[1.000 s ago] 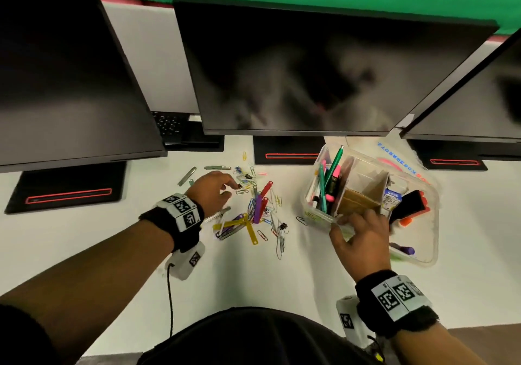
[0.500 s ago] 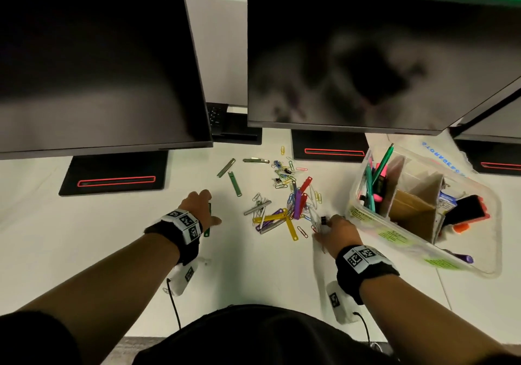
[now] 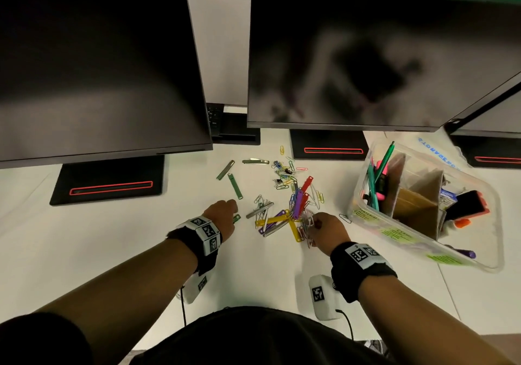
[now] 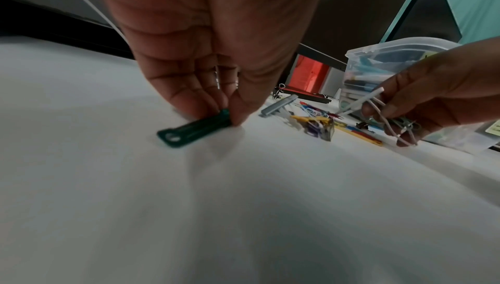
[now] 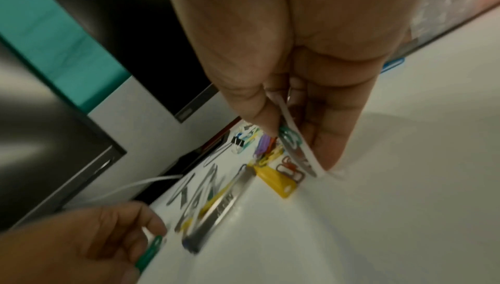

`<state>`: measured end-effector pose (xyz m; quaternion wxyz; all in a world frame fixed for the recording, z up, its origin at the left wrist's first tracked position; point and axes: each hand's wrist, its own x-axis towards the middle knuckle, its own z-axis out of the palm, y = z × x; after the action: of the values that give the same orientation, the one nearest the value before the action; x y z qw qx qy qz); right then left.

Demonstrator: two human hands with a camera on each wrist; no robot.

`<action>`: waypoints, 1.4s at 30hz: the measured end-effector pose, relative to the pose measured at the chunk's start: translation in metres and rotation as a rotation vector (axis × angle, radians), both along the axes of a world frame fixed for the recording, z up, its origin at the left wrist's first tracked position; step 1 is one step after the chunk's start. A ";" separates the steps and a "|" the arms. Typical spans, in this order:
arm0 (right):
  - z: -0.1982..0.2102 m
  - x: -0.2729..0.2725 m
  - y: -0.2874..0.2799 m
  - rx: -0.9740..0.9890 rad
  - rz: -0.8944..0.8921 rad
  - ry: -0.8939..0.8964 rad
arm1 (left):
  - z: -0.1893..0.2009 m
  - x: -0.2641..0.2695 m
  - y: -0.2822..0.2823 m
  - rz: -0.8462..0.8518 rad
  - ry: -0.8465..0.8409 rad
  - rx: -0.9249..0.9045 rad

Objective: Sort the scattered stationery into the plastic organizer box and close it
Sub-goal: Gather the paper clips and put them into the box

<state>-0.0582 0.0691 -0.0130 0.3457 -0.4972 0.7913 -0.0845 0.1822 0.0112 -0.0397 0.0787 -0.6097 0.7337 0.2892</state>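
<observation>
On the bench, the left hand (image 4: pixel 216 70) pinches a green clip (image 4: pixel 193 129); the right hand (image 3: pixel 324 230) pinches white clips (image 4: pixel 389 117). Lift each bunch cleanly and carry it to the open box (image 3: pixel 363 192), just right of the pile (image 3: pixel 284 212).

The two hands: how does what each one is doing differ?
The left hand pinches one dark green clip lying on the white table; the right hand holds a bunch of white and coloured paper clips. The left hand works apart from the scattered pile; the right is at its edge, nearer the organizer box. Both have curled fingers.
</observation>
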 end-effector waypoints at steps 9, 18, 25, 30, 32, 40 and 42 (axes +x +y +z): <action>-0.003 -0.020 -0.009 0.034 -0.603 -0.525 | 0.022 0.025 -0.023 0.081 0.203 0.060; -0.007 -0.007 -0.018 -0.030 -0.354 -0.408 | 0.034 0.067 -0.039 0.209 0.224 0.120; -0.016 -0.005 -0.011 0.010 -0.118 -0.246 | 0.043 0.039 -0.004 -0.446 0.003 0.253; -0.009 -0.007 -0.002 0.052 -0.313 -0.425 | 0.032 0.042 0.013 -0.746 -0.188 0.248; -0.006 -0.006 -0.001 0.058 -0.338 -0.476 | 0.030 0.042 0.010 -0.707 -0.153 0.197; 0.000 -0.005 -0.006 0.043 -0.313 -0.523 | 0.021 0.030 0.003 -0.549 -0.100 0.048; 0.002 -0.005 -0.007 0.077 -0.333 -0.534 | 0.019 0.027 0.003 -0.533 -0.106 0.031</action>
<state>-0.0628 0.0617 -0.0113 0.5411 -0.3075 0.7457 -0.2377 0.2088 0.0144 -0.0206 0.1999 -0.4080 0.8586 0.2373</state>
